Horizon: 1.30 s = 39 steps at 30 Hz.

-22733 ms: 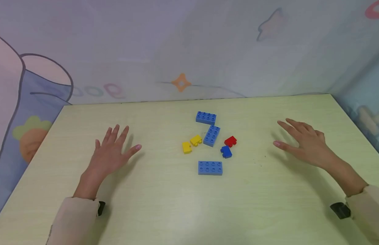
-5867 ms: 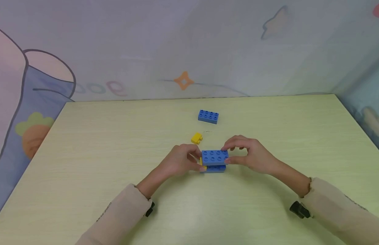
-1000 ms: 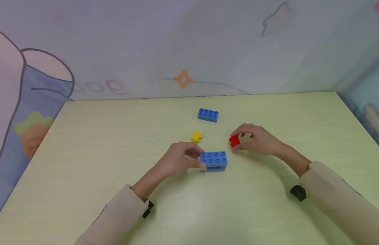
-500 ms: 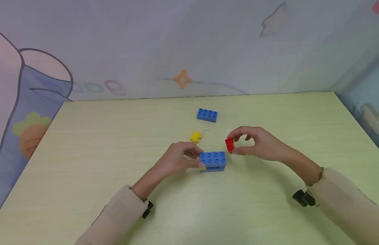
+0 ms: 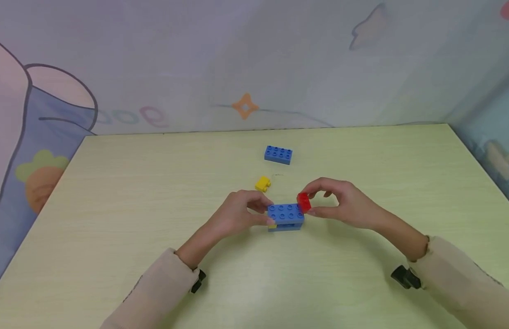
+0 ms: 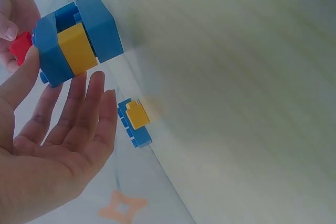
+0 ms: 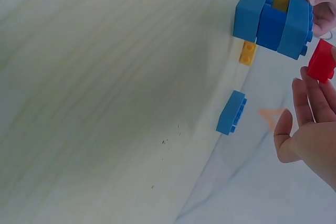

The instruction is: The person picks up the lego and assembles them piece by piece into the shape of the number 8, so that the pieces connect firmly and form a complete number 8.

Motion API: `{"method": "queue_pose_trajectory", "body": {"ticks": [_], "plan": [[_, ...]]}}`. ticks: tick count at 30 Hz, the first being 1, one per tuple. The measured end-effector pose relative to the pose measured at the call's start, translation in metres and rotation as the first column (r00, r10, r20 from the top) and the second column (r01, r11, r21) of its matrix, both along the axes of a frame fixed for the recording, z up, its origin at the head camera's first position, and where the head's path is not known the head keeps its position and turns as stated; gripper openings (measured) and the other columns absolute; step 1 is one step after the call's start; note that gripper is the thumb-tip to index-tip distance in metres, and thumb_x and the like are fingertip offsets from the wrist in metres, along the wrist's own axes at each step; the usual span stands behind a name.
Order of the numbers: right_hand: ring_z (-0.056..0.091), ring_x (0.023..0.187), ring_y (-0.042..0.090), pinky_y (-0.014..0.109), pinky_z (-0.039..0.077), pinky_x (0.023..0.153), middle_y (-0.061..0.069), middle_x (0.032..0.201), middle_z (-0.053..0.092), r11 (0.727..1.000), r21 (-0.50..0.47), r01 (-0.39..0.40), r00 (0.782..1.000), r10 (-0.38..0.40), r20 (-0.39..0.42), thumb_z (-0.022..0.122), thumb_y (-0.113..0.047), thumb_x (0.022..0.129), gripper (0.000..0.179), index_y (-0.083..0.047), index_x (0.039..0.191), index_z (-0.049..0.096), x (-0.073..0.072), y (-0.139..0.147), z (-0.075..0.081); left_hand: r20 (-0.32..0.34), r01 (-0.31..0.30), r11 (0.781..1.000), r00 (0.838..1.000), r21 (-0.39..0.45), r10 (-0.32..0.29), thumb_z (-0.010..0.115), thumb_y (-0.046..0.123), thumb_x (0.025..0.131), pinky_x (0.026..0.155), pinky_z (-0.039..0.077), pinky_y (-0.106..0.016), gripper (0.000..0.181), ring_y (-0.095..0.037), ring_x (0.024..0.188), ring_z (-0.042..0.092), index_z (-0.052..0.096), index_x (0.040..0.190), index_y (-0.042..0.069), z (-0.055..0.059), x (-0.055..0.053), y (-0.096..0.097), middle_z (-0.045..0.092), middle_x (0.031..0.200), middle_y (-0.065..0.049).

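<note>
My left hand (image 5: 242, 214) grips the left end of a small stack of toy building bricks on the table. A long blue brick (image 5: 285, 211) forms its top, with another long blue brick (image 7: 252, 11) at the bottom. Between them sit a small yellow brick (image 6: 77, 49) at the left end and a darker blue one (image 7: 271, 28) at the right. In my right hand (image 5: 349, 204), thumb and fingers pinch a small red brick (image 5: 304, 202). It is held over the top brick's right end; I cannot tell whether they touch.
Behind the stack a small yellow brick (image 5: 262, 184) lies loose on the pale wooden table (image 5: 156, 183). Farther back lies a third long blue brick (image 5: 278, 155), studs up. A printed cloth wall (image 5: 176, 59) rises along the table's back edge.
Loose bricks from the oldest frame now form the stack. Over the last second my right hand has lifted and turned the red brick, bringing it left to the stack. My left hand has stayed put.
</note>
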State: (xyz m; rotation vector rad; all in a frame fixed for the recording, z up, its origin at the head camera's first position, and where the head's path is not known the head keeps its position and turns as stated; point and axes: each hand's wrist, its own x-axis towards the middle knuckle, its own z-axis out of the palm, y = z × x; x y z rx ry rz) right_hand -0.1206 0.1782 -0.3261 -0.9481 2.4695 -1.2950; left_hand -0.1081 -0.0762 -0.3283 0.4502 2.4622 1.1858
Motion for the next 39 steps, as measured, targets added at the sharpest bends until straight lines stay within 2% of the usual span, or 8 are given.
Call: {"method": "queue_pose_trajectory", "body": {"ticks": [8, 39], "plan": [[0.052, 0.098, 0.018, 0.049, 0.041, 0.080, -0.001, 0.104, 0.062, 1.000, 0.015, 0.020, 0.999, -0.020, 0.041, 0.072, -0.008, 0.077, 0.035, -0.008, 0.110, 0.060, 0.0061, -0.0039, -0.0027, 0.009, -0.002, 1.000, 1.000, 0.005, 0.002, 0.073, 0.017, 0.077, 0.076, 0.048, -0.026, 0.029, -0.016, 0.092, 0.058, 0.066, 0.105, 0.009, 0.0000, 0.0004, 0.0004, 0.064, 0.096, 0.002], [0.054, 0.096, 0.019, 0.048, 0.043, 0.080, 0.001, 0.102, 0.062, 0.999, 0.027, 0.035, 0.998, -0.036, 0.046, 0.070, -0.011, 0.081, 0.030, -0.008, 0.110, 0.061, 0.0070, -0.0072, -0.0026, 0.027, -0.018, 1.000, 0.999, -0.006, 0.018, 0.074, 0.018, 0.077, 0.076, 0.049, -0.027, 0.031, -0.015, 0.092, 0.058, 0.066, 0.105, 0.010, 0.0014, -0.0003, 0.0004, 0.064, 0.095, 0.002]]}}
